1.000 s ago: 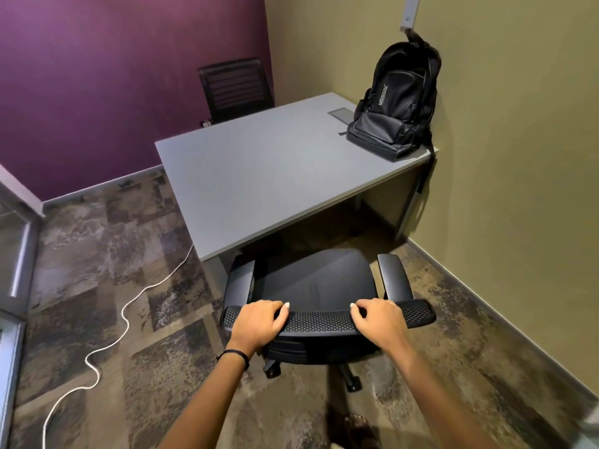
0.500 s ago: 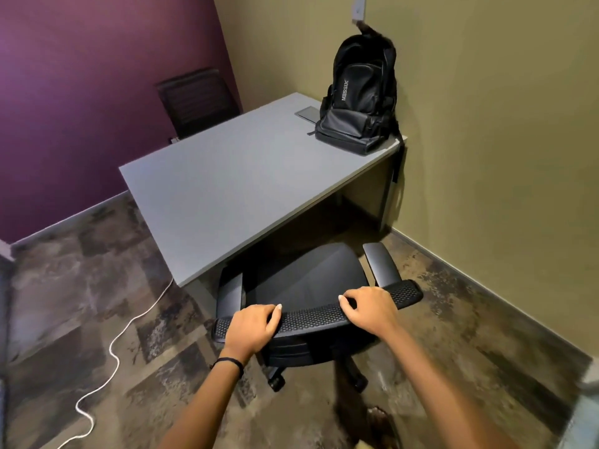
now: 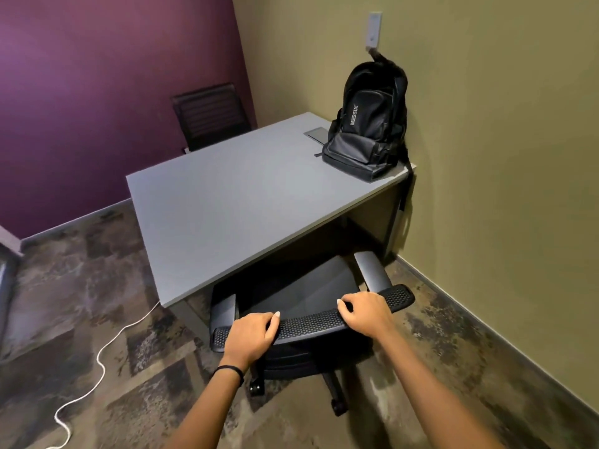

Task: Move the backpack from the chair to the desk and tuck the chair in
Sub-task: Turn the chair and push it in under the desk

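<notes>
A person's left hand (image 3: 251, 333) and right hand (image 3: 366, 311) curl closed over the perforated top rail of a black office chair (image 3: 291, 296), whose seat front sits partly under the near edge of the grey desk (image 3: 227, 202). The chair looks rigid and free-rolling on casters, likely to swivel unless both hands push evenly; the top rail appears the soundest hold. Its grey-padded armrests flank a dark seat and may catch the desk edge. The black backpack (image 3: 369, 124), soft-sided and slumped upright, rests on the desk's far right corner, leaning against the olive wall (image 3: 502, 157).
</notes>
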`<state>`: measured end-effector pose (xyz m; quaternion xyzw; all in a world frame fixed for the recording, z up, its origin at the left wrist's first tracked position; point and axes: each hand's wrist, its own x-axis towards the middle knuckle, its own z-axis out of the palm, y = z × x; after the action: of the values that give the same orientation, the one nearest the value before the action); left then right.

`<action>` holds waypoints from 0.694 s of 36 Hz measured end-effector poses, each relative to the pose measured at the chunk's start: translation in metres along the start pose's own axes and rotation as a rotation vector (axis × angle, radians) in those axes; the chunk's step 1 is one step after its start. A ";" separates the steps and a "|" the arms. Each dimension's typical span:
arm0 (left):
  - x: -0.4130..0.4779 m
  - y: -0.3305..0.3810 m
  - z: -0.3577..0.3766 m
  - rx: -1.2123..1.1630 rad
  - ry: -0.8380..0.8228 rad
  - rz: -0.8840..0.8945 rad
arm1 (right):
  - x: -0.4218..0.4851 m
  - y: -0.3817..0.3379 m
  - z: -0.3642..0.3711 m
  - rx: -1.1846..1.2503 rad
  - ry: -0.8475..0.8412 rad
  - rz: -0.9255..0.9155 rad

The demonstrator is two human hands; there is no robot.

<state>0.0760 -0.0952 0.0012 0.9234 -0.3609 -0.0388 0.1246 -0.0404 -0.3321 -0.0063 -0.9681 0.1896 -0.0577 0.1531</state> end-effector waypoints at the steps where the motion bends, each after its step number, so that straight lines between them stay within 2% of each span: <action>1: 0.005 0.003 0.000 0.012 0.006 -0.008 | 0.005 0.004 -0.002 0.003 0.003 -0.009; 12: 0.047 0.031 0.006 -0.007 0.027 -0.038 | 0.059 0.044 -0.009 0.043 -0.012 -0.093; 25: 0.117 0.066 0.024 -0.012 0.092 -0.186 | 0.144 0.099 -0.023 0.044 -0.069 -0.200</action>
<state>0.1152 -0.2258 -0.0024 0.9530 -0.2672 -0.0097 0.1424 0.0540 -0.4811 -0.0081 -0.9801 0.0852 -0.0433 0.1742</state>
